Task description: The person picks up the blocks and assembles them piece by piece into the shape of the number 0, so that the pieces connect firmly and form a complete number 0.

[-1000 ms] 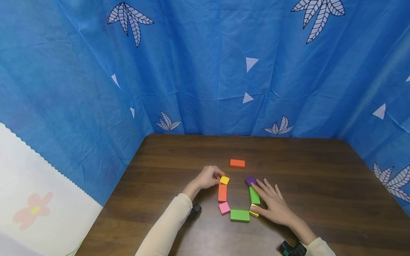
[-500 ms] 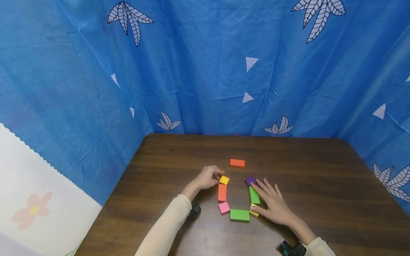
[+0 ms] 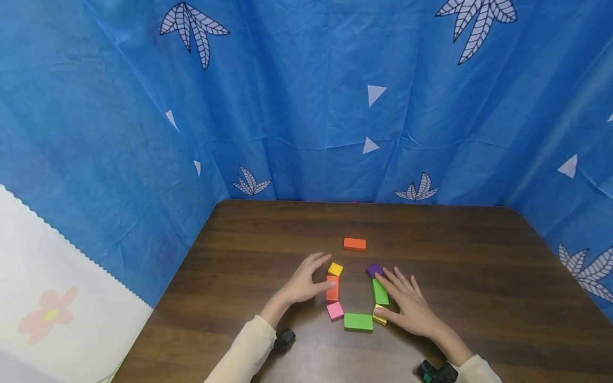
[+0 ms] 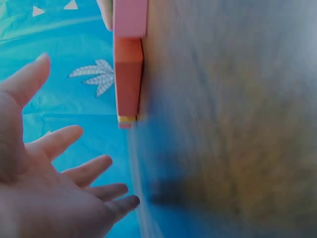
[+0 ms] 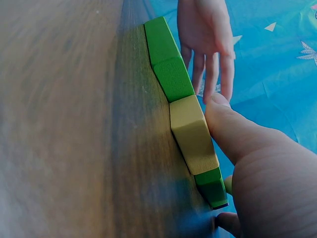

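Observation:
Small coloured wooden blocks form a U on the table. On the left side a yellow block point(image 3: 336, 269), an orange-red block point(image 3: 332, 295) and a pink block point(image 3: 335, 311) run toward the person. My left hand point(image 3: 301, 282) holds nothing, its fingers spread beside these blocks, with the thumb over the orange-red one in the head view. A green block point(image 3: 358, 322) lies at the near side. My right hand point(image 3: 413, 308) rests with spread fingers on the right side: thumb at a second yellow block point(image 5: 193, 134), index finger near the purple block point(image 3: 374, 271), another green block point(image 3: 380, 292) between them.
A lone orange block point(image 3: 355, 244) lies farther back on the dark wooden table point(image 3: 455, 239). Blue curtain point(image 3: 306, 106) with leaf prints hangs behind and beside the table. A pale cloth point(image 3: 57, 298) shows at the left.
My left hand has let go of the yellow block, drawn back slightly toward the person and spread its fingers. The right hand and the blocks stay in place.

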Demonstrator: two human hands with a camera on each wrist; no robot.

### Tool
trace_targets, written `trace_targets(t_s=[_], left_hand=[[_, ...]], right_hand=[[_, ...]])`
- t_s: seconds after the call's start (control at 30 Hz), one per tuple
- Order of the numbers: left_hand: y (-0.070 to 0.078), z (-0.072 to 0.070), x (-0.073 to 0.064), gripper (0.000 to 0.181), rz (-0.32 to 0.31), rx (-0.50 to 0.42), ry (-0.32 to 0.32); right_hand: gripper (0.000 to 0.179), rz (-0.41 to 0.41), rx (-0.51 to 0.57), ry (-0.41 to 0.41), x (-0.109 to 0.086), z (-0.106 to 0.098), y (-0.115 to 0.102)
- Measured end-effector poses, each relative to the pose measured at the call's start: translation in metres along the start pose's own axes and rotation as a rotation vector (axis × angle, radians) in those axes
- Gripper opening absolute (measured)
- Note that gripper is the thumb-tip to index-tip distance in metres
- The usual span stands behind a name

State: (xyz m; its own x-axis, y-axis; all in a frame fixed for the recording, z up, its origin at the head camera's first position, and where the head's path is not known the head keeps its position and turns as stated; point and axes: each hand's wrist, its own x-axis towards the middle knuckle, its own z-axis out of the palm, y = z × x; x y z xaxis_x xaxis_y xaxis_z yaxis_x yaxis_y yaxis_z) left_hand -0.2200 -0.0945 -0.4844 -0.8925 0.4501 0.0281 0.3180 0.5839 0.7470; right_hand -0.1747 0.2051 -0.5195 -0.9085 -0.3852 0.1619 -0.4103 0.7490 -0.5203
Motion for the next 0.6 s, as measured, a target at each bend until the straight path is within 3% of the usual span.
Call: trace_targets(t_s=[0.23, 0.4, 0.6], left_hand=[[-0.006, 0.009, -0.014, 0.086, 0.023, 0.093, -0.063], [-0.008, 0.017, -0.018, 0.089, 0.025, 0.173, -0.043], [-0.009, 0.021, -0.020, 0.087, 0.036, 0.203, -0.023]], right_hand=[[0.079, 0.003, -0.004, -0.002, -0.001, 0.001, 0.001], [0.080, 0.006, -0.006, -0.003, 0.000, 0.001, 0.000], [0.081, -0.001, 0.005, 0.003, 0.000, 0.001, 0.000]])
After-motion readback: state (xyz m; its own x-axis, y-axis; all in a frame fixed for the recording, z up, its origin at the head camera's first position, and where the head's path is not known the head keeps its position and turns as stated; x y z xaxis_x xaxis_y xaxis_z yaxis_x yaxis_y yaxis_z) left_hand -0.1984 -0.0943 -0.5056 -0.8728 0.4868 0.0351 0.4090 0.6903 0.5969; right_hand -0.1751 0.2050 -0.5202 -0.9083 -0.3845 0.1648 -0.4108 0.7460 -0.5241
